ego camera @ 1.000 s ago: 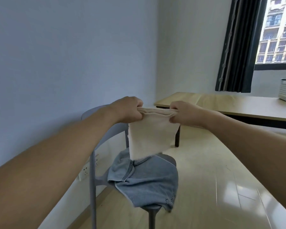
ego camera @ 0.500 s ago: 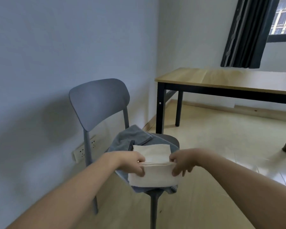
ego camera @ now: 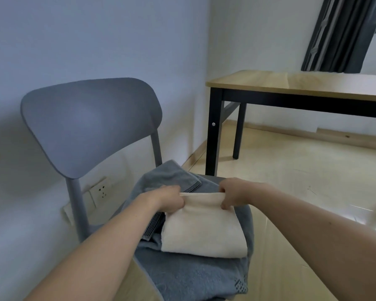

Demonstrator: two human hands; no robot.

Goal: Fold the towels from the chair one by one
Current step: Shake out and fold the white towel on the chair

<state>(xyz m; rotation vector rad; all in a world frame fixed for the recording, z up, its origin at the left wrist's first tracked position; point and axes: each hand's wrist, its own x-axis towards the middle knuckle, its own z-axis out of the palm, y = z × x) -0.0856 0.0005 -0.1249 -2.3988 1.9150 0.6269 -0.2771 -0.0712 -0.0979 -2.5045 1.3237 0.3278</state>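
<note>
Pinching the far edge of the cream towel (ego camera: 204, 231) at lower centre of the frame, the left hand (ego camera: 169, 199) and right hand (ego camera: 232, 193) each curl their fingers round a corner of its top fold. The cream towel looks nearly folded: a compact, smooth-faced rectangle lying on the grey towel (ego camera: 189, 276), which sprawls rumpled and unfolded over the seat of the chair (ego camera: 91, 122). That grey one, I judge, remains to be done.
</note>
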